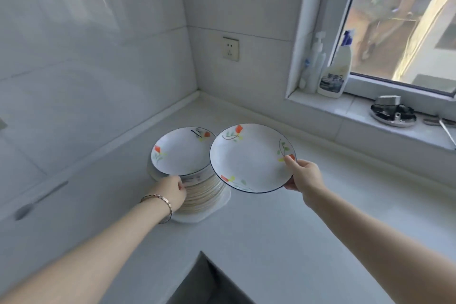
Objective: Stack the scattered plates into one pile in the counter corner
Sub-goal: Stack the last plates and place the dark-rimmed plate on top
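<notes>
The plate (251,158), pinched at its rim by the right hand (304,176), hangs just beside the top of the pile (204,192) near the counter (271,229) corner. The left hand (172,191) curls against the pile's side, seemingly gripping it. No other loose plates show, so the task is likely nearly done.

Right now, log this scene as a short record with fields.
pile: pile of plates stands on the counter near the corner
left hand: holds the pile's side
right hand: grips held plate by its rim, right of the pile's top, not on it
windowsill: spray bottle, pump bottle
</notes>
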The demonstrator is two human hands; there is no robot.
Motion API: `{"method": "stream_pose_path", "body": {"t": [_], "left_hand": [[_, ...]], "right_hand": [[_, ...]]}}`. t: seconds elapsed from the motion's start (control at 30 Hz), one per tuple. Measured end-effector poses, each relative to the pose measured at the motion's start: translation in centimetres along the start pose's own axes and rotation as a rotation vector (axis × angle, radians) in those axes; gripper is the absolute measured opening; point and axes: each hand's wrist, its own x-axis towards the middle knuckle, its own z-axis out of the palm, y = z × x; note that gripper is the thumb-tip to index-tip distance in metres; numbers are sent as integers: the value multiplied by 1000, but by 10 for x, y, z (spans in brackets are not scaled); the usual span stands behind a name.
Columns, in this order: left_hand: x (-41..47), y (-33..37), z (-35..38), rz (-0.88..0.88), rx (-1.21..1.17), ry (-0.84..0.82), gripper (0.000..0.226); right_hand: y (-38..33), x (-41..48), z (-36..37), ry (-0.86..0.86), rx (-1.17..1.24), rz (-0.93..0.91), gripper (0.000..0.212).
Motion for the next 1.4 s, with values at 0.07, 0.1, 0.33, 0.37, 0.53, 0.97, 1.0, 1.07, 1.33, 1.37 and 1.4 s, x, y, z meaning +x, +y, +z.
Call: {"method": "stream_pose_path", "body": {"t": [0.07,0.1,0.33,0.37,0.53,0.97,1.0,1.07,1.33,1.37,1.4], "left_hand": [[11,-30,-12,-66,-15,-1,26],[15,-41,-16,-99,-25,0,29],[54,-83,-31,-254,-66,22,28],[58,-85,-32,-265,-74,20,25],[79,-88,-41,-294,-90,53,27],[108,-95,-30,-297,-94,21,16],[109,-97,-29,-298,-99,15,16],[111,-100,-26,-301,-112,13,17],[105,-117,9,-393,-205,6,20],[100,-118,17,-404,-176,-19,18],[96,-121,28,-416,-149,-51,18]], "right_hand": [[-8,5,40,-38,-13,-3,17],[-11,8,59,-56,-25,-4,17],[-17,40,153,-173,-129,-10,20],[-16,45,161,-176,-152,2,20],[-11,60,178,-174,-321,25,18],[7,80,183,-19,-994,-315,28],[8,80,182,-19,-1021,-341,29],[11,81,177,-35,-978,-366,31],[78,113,134,-195,-680,99,31],[88,115,133,-246,-650,182,32],[96,116,132,-293,-610,261,32]]}}
